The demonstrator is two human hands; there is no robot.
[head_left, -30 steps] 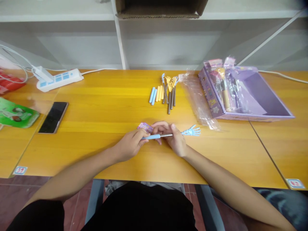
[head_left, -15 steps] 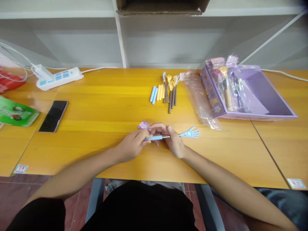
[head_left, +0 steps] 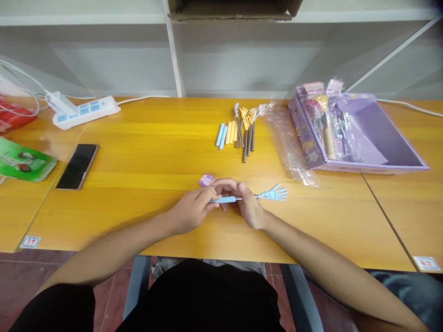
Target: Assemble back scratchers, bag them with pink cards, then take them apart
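— Hands first: how are they shown?

— Left hand (head_left: 192, 210) and right hand (head_left: 251, 210) are closed together on a blue back scratcher (head_left: 275, 193), held level just above the table (head_left: 145, 175) near its front edge. The soft grip is pinched by the left fingers, the metal shaft is clasped by the right, and the claw is left sticking out to the right.

— What is changed from half a second ago?

— Very little. The scratcher is drawn a touch nearer the body, and the claw is seen slightly lower. The hold is kept by both hands, so the handling is judged unfinished. A pink tag (head_left: 206, 180) is left lying just behind the left fingertips.

— What cannot be made out?

— The join of grip and shaft is covered by fingers, so how the pieces are seated cannot be told. Items in the purple box (head_left: 380, 138) are blurred behind plastic wrap, and a cardboard box (head_left: 231, 11) is cut off at the top edge.
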